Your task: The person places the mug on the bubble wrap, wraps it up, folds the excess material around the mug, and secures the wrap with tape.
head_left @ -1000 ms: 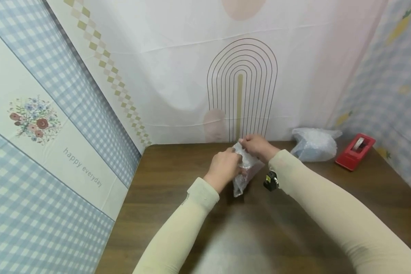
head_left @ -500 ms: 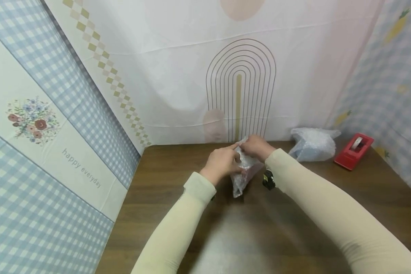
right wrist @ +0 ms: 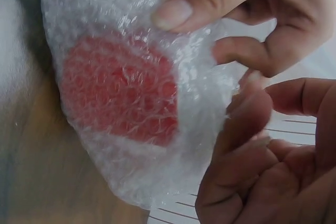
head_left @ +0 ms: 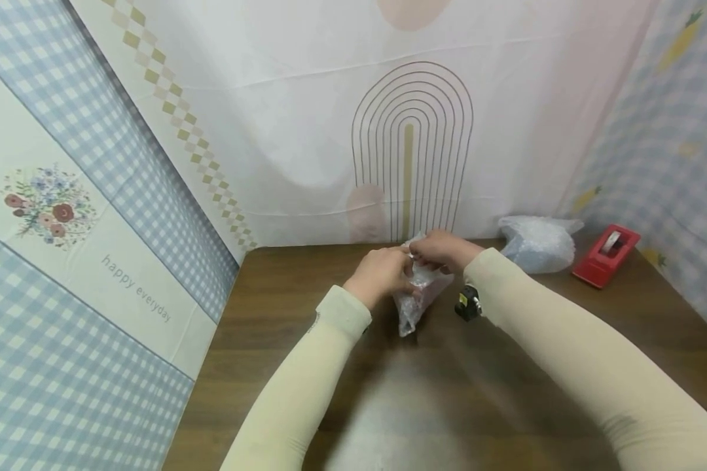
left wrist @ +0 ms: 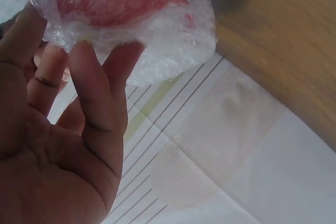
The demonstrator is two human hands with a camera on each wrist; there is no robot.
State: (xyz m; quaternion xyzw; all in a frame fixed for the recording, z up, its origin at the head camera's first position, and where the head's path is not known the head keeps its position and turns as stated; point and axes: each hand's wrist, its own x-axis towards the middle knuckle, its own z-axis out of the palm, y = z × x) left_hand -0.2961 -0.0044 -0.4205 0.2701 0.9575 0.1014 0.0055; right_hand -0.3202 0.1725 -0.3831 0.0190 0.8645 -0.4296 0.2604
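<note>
A bubble-wrapped package (head_left: 411, 307) is held near the table's back edge; red shows through the plastic in both wrist views, but what is inside cannot be made out. My left hand (head_left: 379, 275) grips its left side. In the right wrist view, the left thumb (right wrist: 176, 15) lies on the wrap, with other fingers behind the edge. My right hand (head_left: 443, 250) is at the top of the package, and its curled fingers (right wrist: 247, 116) pinch the edge of the bubble wrap (right wrist: 121, 93). The left fingertips (left wrist: 86, 64) touch the wrap in the left wrist view.
Another bubble-wrapped bundle (head_left: 539, 245), bluish inside, sits at the back right of the wooden table (head_left: 277, 314). Beside it is a red tape dispenser (head_left: 607, 255) with a roll in it. A patterned cloth (head_left: 306, 131) hangs directly behind the table.
My right hand has come in closer to the left one along the package's top edge, its fingers more curled. The left hand has shifted slightly left. The package stays in nearly the same place.
</note>
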